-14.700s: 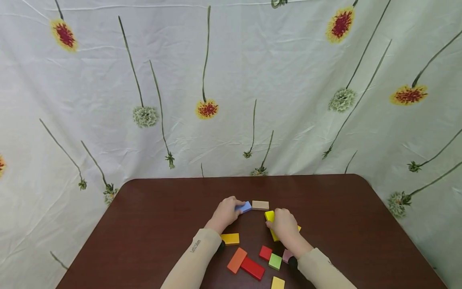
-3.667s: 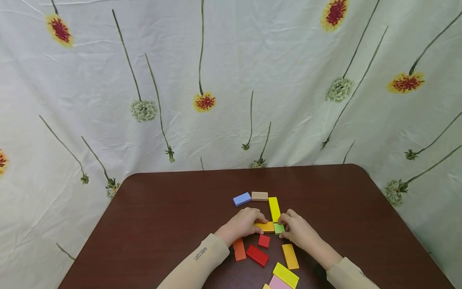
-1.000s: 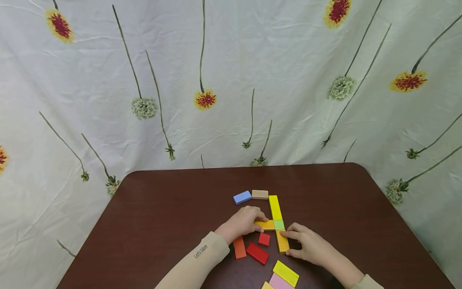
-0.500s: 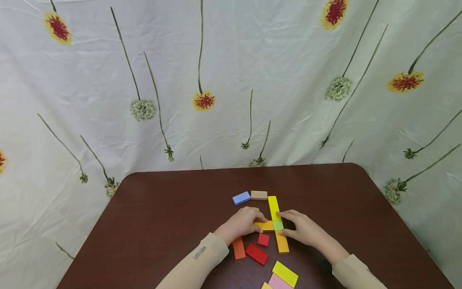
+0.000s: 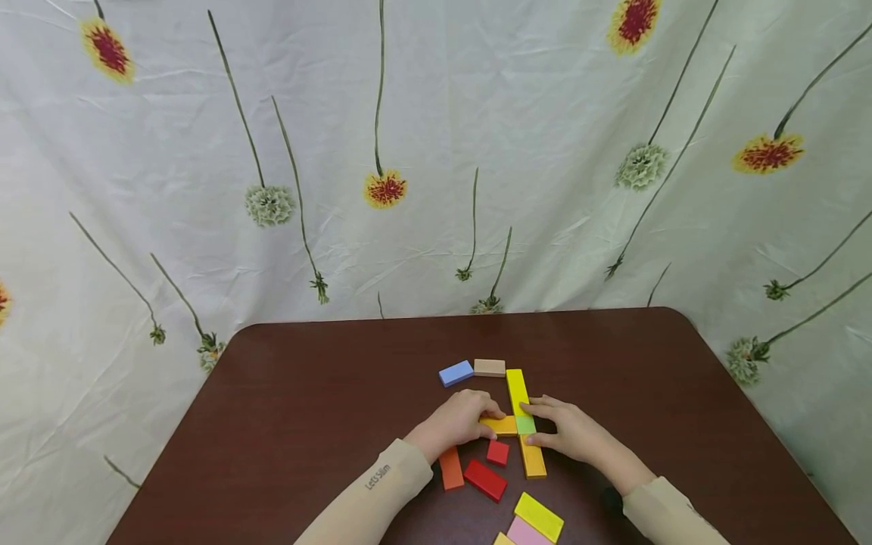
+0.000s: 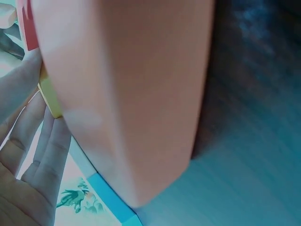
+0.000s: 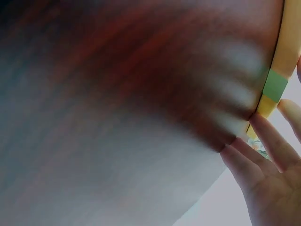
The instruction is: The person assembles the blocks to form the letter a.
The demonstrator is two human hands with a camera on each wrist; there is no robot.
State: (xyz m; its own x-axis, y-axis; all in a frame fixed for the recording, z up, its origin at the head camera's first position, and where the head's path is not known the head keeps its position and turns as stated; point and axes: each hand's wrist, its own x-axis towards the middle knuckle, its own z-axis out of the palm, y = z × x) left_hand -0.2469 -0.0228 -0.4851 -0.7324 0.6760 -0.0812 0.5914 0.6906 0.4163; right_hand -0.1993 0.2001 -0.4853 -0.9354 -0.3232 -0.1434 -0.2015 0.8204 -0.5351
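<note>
My left hand (image 5: 453,420) pinches an orange-yellow block (image 5: 506,426) lying crosswise; the left wrist view shows that block's end (image 6: 49,96) between thumb and fingers. Its inner end meets a small green block (image 5: 525,425). Above the green one stands a bright yellow block (image 5: 517,386) in line, and below it a second orange-yellow block (image 5: 534,460). My right hand (image 5: 575,431) spreads over this column, forefinger at the bright yellow block's lower end, thumb at the lower block's upper end. In the right wrist view, the fingers (image 7: 275,146) look fairly straight beside the row.
A blue block (image 5: 456,373) and a tan block (image 5: 490,368) lie beyond. Nearer are an orange block (image 5: 451,469), a small red block (image 5: 498,453), a long red block (image 5: 486,480), a yellow block (image 5: 539,516) and a pink block (image 5: 527,533). The brown table (image 5: 327,393) meets a flowered cloth (image 5: 436,250).
The lower orange-yellow block has come up against the green one since 3.7 seconds ago. Within the last second my right hand moved from that block up to the green one; my left stayed.
</note>
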